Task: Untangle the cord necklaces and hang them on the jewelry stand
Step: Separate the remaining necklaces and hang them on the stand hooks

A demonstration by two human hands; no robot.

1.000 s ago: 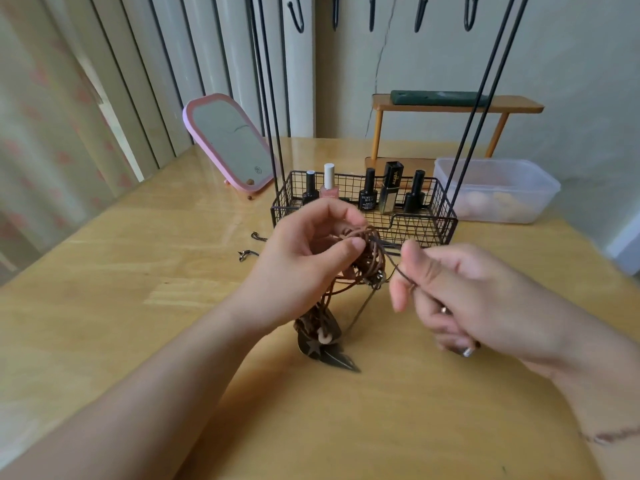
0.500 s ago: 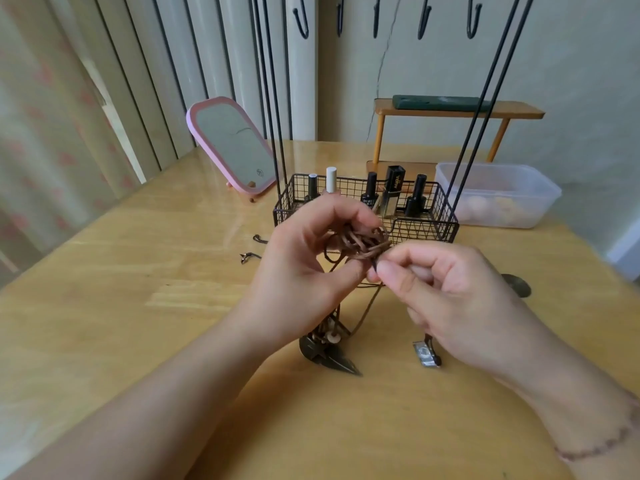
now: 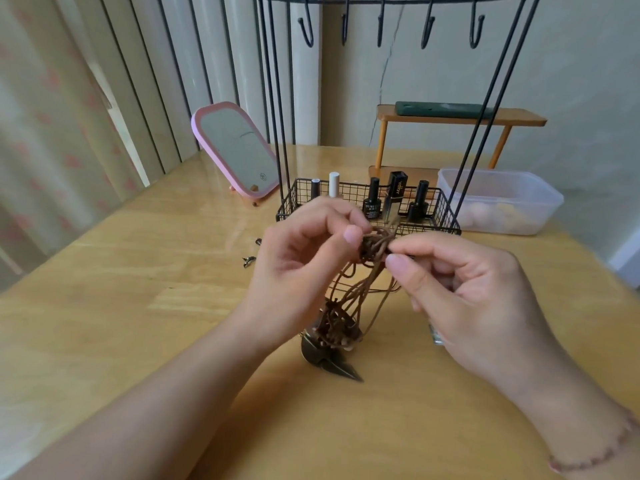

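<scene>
So right now both hands are on the same knot, and that's the bit that matters. My left hand [image 3: 304, 268] pinches the top of the cord necklaces [image 3: 372, 245] between thumb and forefinger, and my right hand [image 3: 467, 292] pinches the same clump from the other side, fingertips nearly touching the left ones. Both grips are narrow and holding cord, nothing loose.

From the grips the tangle hangs pretty much straight down: the long axis runs from the knot up top to the pendants [image 3: 329, 355], which rest on the table [image 3: 138, 306] directly below and a little toward me. So the free strands are under the hands, not beside them.

The jewelry stand [image 3: 367, 216] sits just behind the grips, its hooks [image 3: 427, 32] well above them and bare as far as I can see.

My guess is the next pull has to go sideways, hands apart, with the right hand teasing one strand out, since it sits on the looser-looking side. Yanking upward would probably just tighten the lower snarl near the pendants.
</scene>
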